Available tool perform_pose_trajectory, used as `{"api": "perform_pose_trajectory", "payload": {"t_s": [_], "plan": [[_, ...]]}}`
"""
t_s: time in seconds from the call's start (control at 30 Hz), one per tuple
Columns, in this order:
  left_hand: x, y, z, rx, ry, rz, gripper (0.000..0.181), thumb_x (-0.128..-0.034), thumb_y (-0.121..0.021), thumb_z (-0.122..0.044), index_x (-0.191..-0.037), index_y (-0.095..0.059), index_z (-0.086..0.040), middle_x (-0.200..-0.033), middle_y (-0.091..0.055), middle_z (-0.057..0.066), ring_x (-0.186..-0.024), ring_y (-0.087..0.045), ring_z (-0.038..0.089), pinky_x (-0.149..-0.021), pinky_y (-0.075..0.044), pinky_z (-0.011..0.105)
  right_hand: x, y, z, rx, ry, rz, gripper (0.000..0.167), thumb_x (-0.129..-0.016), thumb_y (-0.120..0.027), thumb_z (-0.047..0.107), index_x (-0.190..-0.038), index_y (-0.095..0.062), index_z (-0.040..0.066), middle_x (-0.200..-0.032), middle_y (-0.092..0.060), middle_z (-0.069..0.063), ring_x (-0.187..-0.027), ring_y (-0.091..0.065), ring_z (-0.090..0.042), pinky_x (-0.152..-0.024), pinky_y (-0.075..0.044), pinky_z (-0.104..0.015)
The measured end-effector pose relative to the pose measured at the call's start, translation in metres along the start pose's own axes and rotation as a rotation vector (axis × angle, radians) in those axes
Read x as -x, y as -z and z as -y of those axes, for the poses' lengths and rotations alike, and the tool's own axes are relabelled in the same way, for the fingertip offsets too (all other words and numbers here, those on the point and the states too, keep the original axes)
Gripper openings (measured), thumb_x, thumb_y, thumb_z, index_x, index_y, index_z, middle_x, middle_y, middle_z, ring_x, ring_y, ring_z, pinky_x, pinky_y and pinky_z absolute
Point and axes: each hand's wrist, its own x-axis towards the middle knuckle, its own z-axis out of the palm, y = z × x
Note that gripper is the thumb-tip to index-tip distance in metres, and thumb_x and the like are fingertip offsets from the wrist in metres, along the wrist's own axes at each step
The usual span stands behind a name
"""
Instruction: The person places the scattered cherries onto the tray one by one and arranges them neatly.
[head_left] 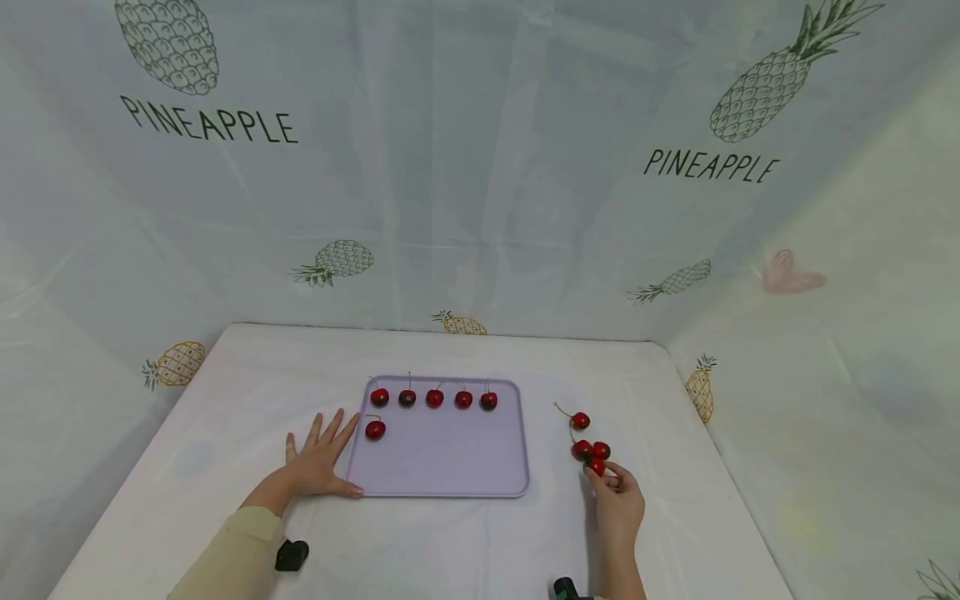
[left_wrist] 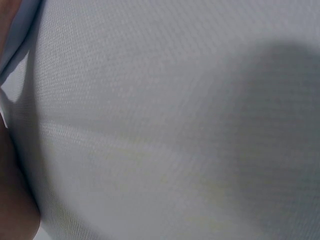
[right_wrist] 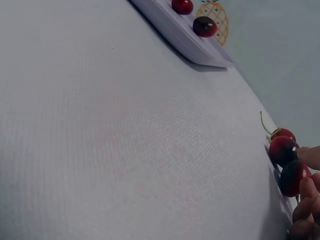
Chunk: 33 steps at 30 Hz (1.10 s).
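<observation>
A lilac tray [head_left: 450, 467] lies on the white-covered table with several red cherries in it, a row along its far edge and a single cherry [head_left: 375, 429] below that row's left end. At the tray's left side rests my left hand [head_left: 318, 462], fingers spread, thumb at the near left corner. My right hand [head_left: 618, 500] pinches a dark red cherry [head_left: 596, 467] between thumb and fingers, right of the tray. Touching or close to it are two cherries, one on the left [head_left: 582, 450] and one on the right [head_left: 602, 450]. A stemmed cherry [head_left: 581, 421] lies farther back.
A black object [head_left: 292, 555] is by my left forearm and another black item [head_left: 566, 588] by my right wrist. Pineapple-printed cloth [head_left: 480, 167] hangs behind the table and at its sides. Bare white tabletop [head_left: 420, 542] stretches before the tray.
</observation>
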Motion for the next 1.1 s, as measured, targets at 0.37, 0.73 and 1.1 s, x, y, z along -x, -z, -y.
{"api": "perform_pose_trajectory", "payload": {"t_s": [0.37,0.73,1.1], "plan": [[0.002,0.008,-0.009,0.014,0.008,0.034,0.131,-0.0563,-0.073,-0.078,-0.157,-0.01,-0.023,-0.159,-0.007,0.023,-0.141,0.005,0.053,-0.095,0.014,0.079,0.0,-0.009,0.0,0.154,-0.037,-0.026,0.043,-0.08,-0.081,0.024,-0.115,-0.065,0.004,-0.078,-0.053,-0.007,-0.074,-0.047,-0.024,-0.06,-0.035,-0.033],[-0.002,-0.002,0.003,-0.006,0.005,-0.009,0.132,-0.0551,-0.072,-0.079,-0.157,-0.005,-0.03,-0.159,-0.008,0.022,-0.14,0.003,0.054,-0.094,0.017,0.078,0.006,-0.018,0.005,0.32,0.047,0.052,0.049,-0.075,-0.084,0.029,-0.113,-0.068,0.004,-0.09,-0.055,-0.012,-0.085,-0.051,-0.028,-0.065,-0.038,-0.037],[0.0,-0.002,0.001,0.005,-0.001,-0.013,0.131,-0.0557,-0.073,-0.078,-0.157,-0.006,-0.031,-0.159,-0.009,0.023,-0.14,0.002,0.055,-0.094,0.016,0.079,0.016,-0.016,0.017,0.2,0.049,0.186,0.042,-0.08,-0.081,0.019,-0.115,-0.067,0.0,-0.094,-0.058,-0.012,-0.089,-0.053,-0.027,-0.062,-0.045,-0.03]]}}
